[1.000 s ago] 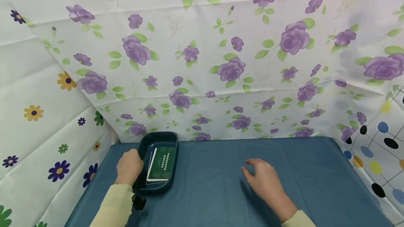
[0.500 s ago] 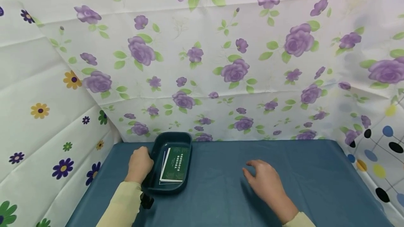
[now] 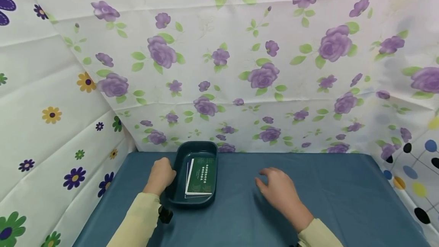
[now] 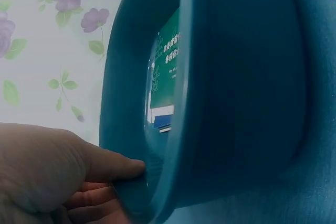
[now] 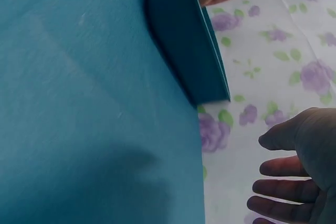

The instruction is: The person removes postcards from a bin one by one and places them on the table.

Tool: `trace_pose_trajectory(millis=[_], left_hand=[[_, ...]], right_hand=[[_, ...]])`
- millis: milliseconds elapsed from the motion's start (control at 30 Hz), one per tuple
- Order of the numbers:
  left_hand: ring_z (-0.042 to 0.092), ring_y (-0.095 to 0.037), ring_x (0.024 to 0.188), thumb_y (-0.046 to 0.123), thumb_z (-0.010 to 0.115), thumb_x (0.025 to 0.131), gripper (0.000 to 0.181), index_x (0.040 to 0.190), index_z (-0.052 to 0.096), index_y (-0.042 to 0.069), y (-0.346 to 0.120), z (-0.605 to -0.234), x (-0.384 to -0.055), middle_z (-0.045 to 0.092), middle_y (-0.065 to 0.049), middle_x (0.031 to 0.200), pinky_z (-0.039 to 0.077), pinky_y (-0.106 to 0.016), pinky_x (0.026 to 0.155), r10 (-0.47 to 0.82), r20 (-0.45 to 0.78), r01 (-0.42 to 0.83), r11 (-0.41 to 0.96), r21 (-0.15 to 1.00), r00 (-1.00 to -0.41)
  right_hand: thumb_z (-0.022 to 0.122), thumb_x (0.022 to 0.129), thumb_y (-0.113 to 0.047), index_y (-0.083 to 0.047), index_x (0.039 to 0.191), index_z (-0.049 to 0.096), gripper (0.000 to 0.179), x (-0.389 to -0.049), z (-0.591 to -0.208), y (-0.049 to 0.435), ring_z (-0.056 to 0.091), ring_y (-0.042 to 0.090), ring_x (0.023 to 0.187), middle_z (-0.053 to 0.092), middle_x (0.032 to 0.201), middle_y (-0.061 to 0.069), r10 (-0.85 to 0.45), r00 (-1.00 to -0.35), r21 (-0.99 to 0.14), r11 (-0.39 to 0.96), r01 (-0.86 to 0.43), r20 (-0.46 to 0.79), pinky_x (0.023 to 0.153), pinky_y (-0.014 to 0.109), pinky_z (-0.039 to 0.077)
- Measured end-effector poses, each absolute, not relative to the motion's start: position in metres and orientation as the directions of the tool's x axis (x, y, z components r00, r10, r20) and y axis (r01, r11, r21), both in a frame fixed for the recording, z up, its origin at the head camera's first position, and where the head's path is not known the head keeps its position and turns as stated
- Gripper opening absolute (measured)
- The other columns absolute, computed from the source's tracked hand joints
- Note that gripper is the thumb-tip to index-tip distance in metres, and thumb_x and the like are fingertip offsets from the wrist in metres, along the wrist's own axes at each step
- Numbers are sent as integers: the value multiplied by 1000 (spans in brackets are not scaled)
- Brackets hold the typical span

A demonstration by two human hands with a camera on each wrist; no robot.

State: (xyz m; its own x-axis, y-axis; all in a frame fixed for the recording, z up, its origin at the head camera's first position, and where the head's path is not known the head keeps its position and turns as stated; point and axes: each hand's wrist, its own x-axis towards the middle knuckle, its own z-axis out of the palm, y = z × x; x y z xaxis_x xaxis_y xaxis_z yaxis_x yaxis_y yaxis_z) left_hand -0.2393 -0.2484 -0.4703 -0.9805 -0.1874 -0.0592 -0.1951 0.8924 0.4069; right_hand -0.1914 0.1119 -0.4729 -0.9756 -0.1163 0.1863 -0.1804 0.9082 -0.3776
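Note:
A dark teal plastic tray (image 3: 202,202) with raised walls stands on the blue table, left of the middle. Inside it lies a small stack of cards or booklets (image 3: 201,175), the top one dark green with white lettering. My left hand (image 3: 161,175) grips the tray's left wall; in the left wrist view the thumb (image 4: 123,167) lies over the rim and the fingers are curled beneath it. To the right of the tray my right hand (image 3: 277,189) hovers over the table, fingers relaxed and nothing held. The right wrist view shows those fingers (image 5: 283,190) apart from the tray.
The blue table covering (image 3: 329,201) spreads under both hands. A white cloth wall with purple flowers (image 3: 263,75) rises at the table's back edge, close behind the tray. Patterned cloth walls stand at the left (image 3: 51,155) and right (image 3: 408,170).
My left hand and the tray, with the cards in it, have shifted rightward across the table. The right hand stays nearly in place, and the whole view has turned slightly left.

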Motion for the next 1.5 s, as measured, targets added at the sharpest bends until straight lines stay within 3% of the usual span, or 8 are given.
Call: trace_pose_trajectory(millis=[200,467,633,767,967,1233,1500], left_hand=[[25,-13,44,4,57,82,37,54,34,14,-242,-476,-242,22,4,50,26,-28,43,-179,-32,-177,900,399,-983],[30,-15,46,-1,54,79,34,55,37,14,-234,-489,-232,26,2,50,29,-30,43,-201,12,-179,895,408,-980],[35,-16,46,-2,53,81,25,60,46,9,-230,-485,-232,34,-2,52,30,-30,43,-212,4,-191,888,418,-977],[38,-16,46,-1,52,82,19,64,50,7,-229,-480,-235,39,-4,53,31,-30,42,-213,2,-192,883,429,-977],[36,-16,46,-2,53,81,23,61,49,8,-231,-475,-238,35,-2,53,30,-30,41,-225,4,-201,880,431,-974],[47,-19,47,0,54,82,15,69,54,5,-235,-474,-238,51,-10,57,33,-30,41,-228,-7,-210,881,425,-974],[44,-18,46,0,55,81,19,63,52,6,-240,-478,-241,48,-8,54,33,-31,41,-233,22,-203,889,410,-972]], right_hand=[[69,82,-35,-15,103,70,29,-212,-470,77,66,19,86,69,102,5,-236,-955,-346,894,-285,177,70,39,52],[69,82,-34,-12,114,66,38,-235,-472,24,63,20,95,67,108,5,-417,-904,-287,858,-426,94,75,38,52],[71,80,-35,-13,114,64,41,-247,-467,-5,61,19,91,65,103,4,-490,-870,-235,840,-489,59,73,35,51],[73,78,-36,-11,117,61,48,-258,-466,-23,60,22,100,64,109,5,-538,-843,-204,823,-530,19,79,36,52],[77,72,-44,-12,113,62,54,-275,-469,-44,58,22,101,62,108,5,-560,-827,-158,823,-546,-57,82,36,51],[65,70,-67,-13,127,54,79,-294,-485,-56,53,25,117,58,124,7,-564,-807,-125,826,-550,-174,91,38,48],[72,63,-65,-15,125,56,82,-300,-489,-63,51,25,118,57,126,6,-571,-802,-25,817,-576,-174,94,38,46]])
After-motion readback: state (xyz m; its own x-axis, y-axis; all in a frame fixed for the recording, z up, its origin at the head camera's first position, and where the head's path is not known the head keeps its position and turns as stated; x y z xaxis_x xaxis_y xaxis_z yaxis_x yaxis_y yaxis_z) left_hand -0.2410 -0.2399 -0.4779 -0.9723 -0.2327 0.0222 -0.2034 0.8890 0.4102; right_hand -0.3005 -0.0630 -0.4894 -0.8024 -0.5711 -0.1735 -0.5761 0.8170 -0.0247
